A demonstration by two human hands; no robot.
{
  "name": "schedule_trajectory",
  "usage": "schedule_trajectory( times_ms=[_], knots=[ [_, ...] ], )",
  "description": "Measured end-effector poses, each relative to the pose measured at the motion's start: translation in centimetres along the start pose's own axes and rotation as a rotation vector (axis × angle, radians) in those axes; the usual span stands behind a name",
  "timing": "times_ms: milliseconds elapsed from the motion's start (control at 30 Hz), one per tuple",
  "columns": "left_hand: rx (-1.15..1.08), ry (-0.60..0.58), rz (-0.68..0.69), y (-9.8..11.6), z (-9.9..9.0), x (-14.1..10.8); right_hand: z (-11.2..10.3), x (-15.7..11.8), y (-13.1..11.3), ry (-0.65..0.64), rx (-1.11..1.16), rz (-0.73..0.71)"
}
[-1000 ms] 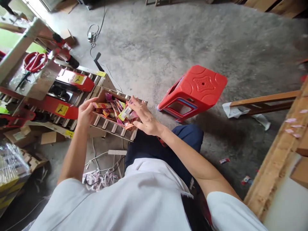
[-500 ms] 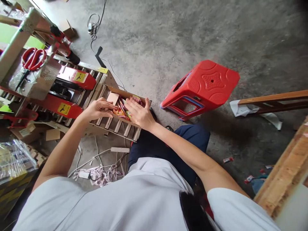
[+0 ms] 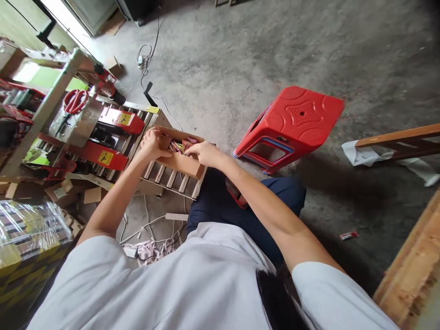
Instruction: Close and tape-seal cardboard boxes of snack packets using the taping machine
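A narrow, open cardboard box (image 3: 181,165) rests on the roller conveyor (image 3: 171,182) in front of me. Small, colourful wrapped packets (image 3: 175,146) fill part of it. My left hand (image 3: 151,144) grips the box's left end, thumb along the near wall and fingers over the far side. At the right end, my right hand (image 3: 206,154) is bent over the rim, with its fingertips down among the packets. Whether those fingertips pinch a packet or the wall is hidden.
Left of the box stands a red-and-metal conveyor machine (image 3: 113,158) with red scissors (image 3: 75,101) on top. A red plastic stool (image 3: 297,117) is to the right. Cables and a power strip (image 3: 177,217) lie on the floor near my legs.
My right hand has gone from lying flat over the packets to bent fingers at the right end. My left hand has wrapped the left end, and more of the near wall shows.
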State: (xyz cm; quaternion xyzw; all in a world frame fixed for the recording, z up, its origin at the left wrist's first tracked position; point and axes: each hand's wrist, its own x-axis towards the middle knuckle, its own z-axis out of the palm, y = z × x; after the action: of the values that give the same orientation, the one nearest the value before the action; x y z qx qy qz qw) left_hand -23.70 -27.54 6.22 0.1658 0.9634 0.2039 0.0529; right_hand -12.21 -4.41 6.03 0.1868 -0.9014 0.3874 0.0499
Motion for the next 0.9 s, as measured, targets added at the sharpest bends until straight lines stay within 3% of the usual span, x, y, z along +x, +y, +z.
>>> schedule_trajectory(
  times_ms=[133,233,333,433,533,600,767,833,900],
  knots=[
    [0.024,0.008,-0.096,-0.3,0.2,-0.6,0.4,0.0,-1.6,0.293,-0.13,0.135],
    [0.029,0.143,-0.061,-0.3,0.4,-1.2,2.2,-0.3,-2.3,0.218,-0.211,0.18],
    [0.005,0.256,0.104,0.0,0.7,-2.6,4.2,-1.6,-2.6,0.139,-0.273,0.08],
    [-0.017,0.142,0.31,0.5,1.9,-4.5,4.9,-2.7,-2.4,0.114,-0.269,0.073],
    [-0.049,-0.024,0.399,1.9,3.9,-6.4,3.8,-2.9,-1.3,0.028,-0.122,0.092],
    [-0.019,-0.024,0.395,3.7,5.4,-7.6,2.9,-2.7,-0.2,0.007,0.087,0.075],
    [0.166,0.091,0.335,8.7,8.3,-9.4,1.9,-2.7,2.3,0.325,0.642,0.126],
    [0.205,0.124,0.291,8.4,8.3,-9.0,1.4,-4.0,2.9,0.342,0.715,0.166],
    [0.216,0.145,0.246,5.7,7.0,-7.8,0.4,-6.6,3.9,0.312,0.712,0.223]
  ],
)
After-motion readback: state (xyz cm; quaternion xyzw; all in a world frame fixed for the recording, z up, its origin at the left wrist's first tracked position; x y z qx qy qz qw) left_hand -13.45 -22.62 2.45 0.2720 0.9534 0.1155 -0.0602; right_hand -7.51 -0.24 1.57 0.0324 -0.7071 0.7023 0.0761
